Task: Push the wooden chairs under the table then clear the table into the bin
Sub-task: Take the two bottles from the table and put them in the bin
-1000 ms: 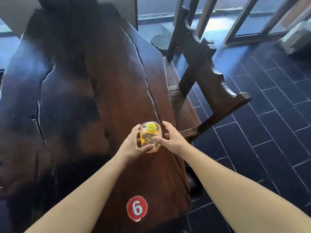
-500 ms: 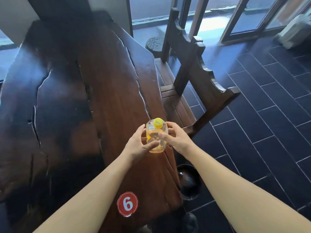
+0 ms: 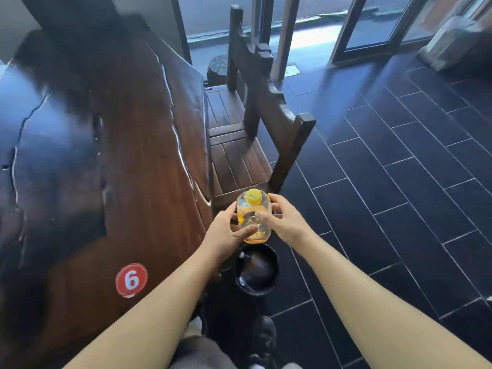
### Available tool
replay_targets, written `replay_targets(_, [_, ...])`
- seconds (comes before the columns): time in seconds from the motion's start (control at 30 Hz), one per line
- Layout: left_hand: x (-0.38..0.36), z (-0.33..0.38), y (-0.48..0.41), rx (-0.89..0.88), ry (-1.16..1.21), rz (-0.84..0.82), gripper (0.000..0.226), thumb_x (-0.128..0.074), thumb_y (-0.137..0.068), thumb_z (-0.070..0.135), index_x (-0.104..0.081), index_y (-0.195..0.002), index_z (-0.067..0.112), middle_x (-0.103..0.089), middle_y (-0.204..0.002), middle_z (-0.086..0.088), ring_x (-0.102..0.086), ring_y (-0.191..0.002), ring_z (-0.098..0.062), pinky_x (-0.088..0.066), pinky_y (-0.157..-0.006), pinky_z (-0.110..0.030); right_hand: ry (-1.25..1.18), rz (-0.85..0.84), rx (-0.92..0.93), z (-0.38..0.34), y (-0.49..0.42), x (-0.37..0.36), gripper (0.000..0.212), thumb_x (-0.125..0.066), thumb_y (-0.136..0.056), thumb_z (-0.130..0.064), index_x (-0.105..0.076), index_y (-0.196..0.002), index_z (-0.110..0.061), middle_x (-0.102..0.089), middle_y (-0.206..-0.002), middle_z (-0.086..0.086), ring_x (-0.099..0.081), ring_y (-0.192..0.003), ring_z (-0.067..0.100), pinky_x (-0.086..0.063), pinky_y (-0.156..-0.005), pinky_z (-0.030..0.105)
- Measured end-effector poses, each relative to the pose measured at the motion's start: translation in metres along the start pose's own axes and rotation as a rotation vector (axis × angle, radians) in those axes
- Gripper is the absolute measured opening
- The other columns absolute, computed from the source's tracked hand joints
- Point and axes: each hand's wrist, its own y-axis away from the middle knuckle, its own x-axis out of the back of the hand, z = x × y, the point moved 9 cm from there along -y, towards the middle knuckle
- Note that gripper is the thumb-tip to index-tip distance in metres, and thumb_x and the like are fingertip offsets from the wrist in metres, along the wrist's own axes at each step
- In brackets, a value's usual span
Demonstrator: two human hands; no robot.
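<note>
Dark tiled floor (image 3: 399,182); my left hand (image 3: 226,233) and right hand (image 3: 285,222) clasp the bottle (image 3: 253,217) above the bin (image 3: 257,270); uneven release risks missing it.

— What can't you make out?

— The bottle (image 3: 253,217): its label print is too blurred to read, and both hands cover its sides. The bin (image 3: 256,271) at 6 o'clock holds something pale, perhaps another bottle.

— And the edges?

— The table (image 3: 111,155) runs off at 9 o'clock; the shoes (image 3: 263,339) are cut off at the bottom.
</note>
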Motion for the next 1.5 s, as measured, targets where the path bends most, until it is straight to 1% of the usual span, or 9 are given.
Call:
replay_targets(0.17, [-0.062, -0.024, -0.002, 0.061, 0.026, 0.01, 0.055, -0.078, -0.081, 0.039, -0.054, -0.13, 0.035, -0.065, -0.114, 0.007, -0.063, -0.098, -0.008, -0.046, -0.078, -0.013, 0.005, 0.011, -0.054, 0.066, 0.009, 0.029, 0.052, -0.071, -0.086, -0.042, -0.052, -0.133, -0.03, -0.063, -0.121, -0.004, -0.062, -0.107, 0.012, -0.053, -0.085, 0.027])
replay_targets(0.23, [-0.085, -0.043, -0.01, 0.099, 0.064, -0.004, 0.05, -0.078, -0.082, 0.035, -0.055, -0.127, 0.035, -0.065, -0.109, 0.007, -0.065, -0.094, -0.012, -0.053, -0.081, -0.021, 0.003, 0.013, -0.079, 0.094, 0.005, 0.035, 0.051, -0.071, -0.087, -0.042, -0.051, -0.133, -0.03, -0.062, -0.122, -0.004, -0.061, -0.109, 0.013, -0.054, -0.088, 0.031])
replay_targets(0.33, [-0.114, -0.085, -0.017, 0.16, 0.092, 0.007, 0.05, -0.078, -0.08, 0.041, -0.055, -0.124, 0.039, -0.064, -0.11, 0.01, -0.065, -0.097, -0.011, -0.055, -0.09, -0.036, 0.014, -0.007, -0.131, 0.14, -0.003, 0.033, 0.053, -0.07, -0.087, -0.043, -0.05, -0.135, -0.031, -0.061, -0.122, -0.007, -0.06, -0.109, 0.011, -0.052, -0.086, 0.028])
replay_targets(0.57, [-0.161, -0.185, -0.033, 0.313, 0.154, 0.033, 0.061, -0.081, -0.079, 0.035, -0.052, -0.132, 0.035, -0.063, -0.111, 0.014, -0.064, -0.103, -0.009, -0.052, -0.093, -0.033, 0.002, -0.01, -0.249, 0.246, -0.029, 0.004, 0.052, -0.069, -0.087, -0.048, -0.049, -0.132, -0.033, -0.062, -0.118, -0.011, -0.059, -0.109, 0.006, -0.05, -0.087, 0.027])
replay_targets(0.73, [-0.19, -0.269, -0.051, 0.385, 0.203, 0.045, 0.06, -0.08, -0.081, 0.023, -0.051, -0.133, 0.032, -0.063, -0.11, 0.019, -0.065, -0.094, 0.007, -0.051, -0.084, -0.017, -0.007, -0.001, -0.3, 0.319, -0.055, -0.027, 0.05, -0.071, -0.086, -0.043, -0.052, -0.131, -0.029, -0.063, -0.112, -0.012, -0.06, -0.101, 0.001, -0.047, -0.078, 0.02])
replay_targets(0.83, [-0.207, -0.323, -0.063, 0.41, 0.235, 0.046, 0.052, -0.08, -0.081, 0.022, -0.055, -0.12, 0.044, -0.064, -0.113, 0.014, -0.07, -0.093, -0.003, -0.056, -0.083, -0.025, 0.033, -0.01, -0.314, 0.363, -0.076, -0.046, 0.043, -0.072, -0.087, -0.041, -0.053, -0.124, -0.03, -0.064, -0.107, -0.014, -0.062, -0.096, 0.001, -0.051, -0.079, 0.023])
replay_targets(1.0, [-0.229, -0.402, -0.077, 0.458, 0.231, 0.054, 0.057, -0.079, -0.071, 0.046, -0.056, -0.122, 0.048, -0.069, -0.106, 0.008, -0.069, -0.098, -0.016, -0.056, -0.087, -0.041, 0.082, -0.033, -0.319, 0.425, -0.104, -0.078, 0.039, -0.071, -0.088, -0.04, -0.051, -0.121, -0.034, -0.063, -0.101, -0.019, -0.061, -0.096, -0.002, -0.053, -0.09, 0.034])
replay_targets(1.37, [-0.252, -0.485, -0.093, 0.55, 0.26, 0.016, 0.052, -0.078, -0.08, 0.039, -0.055, -0.127, 0.039, -0.069, -0.109, 0.01, -0.066, -0.101, -0.013, -0.05, -0.074, -0.027, 0.189, -0.023, -0.386, 0.502, -0.129, -0.11, 0.049, -0.067, -0.087, -0.049, -0.049, -0.129, -0.032, -0.06, -0.118, -0.007, -0.059, -0.107, 0.012, -0.053, -0.094, 0.042])
replay_targets(1.5, [-0.244, -0.491, -0.088, 0.564, 0.231, 0.024, 0.061, -0.078, -0.069, 0.058, -0.053, -0.123, 0.043, -0.069, -0.108, 0.01, -0.066, -0.1, -0.014, -0.054, -0.076, -0.032, 0.193, -0.031, -0.403, 0.501, -0.129, -0.117, 0.054, -0.069, -0.086, -0.048, -0.049, -0.133, -0.029, -0.058, -0.123, -0.002, -0.058, -0.11, 0.014, -0.051, -0.097, 0.042])
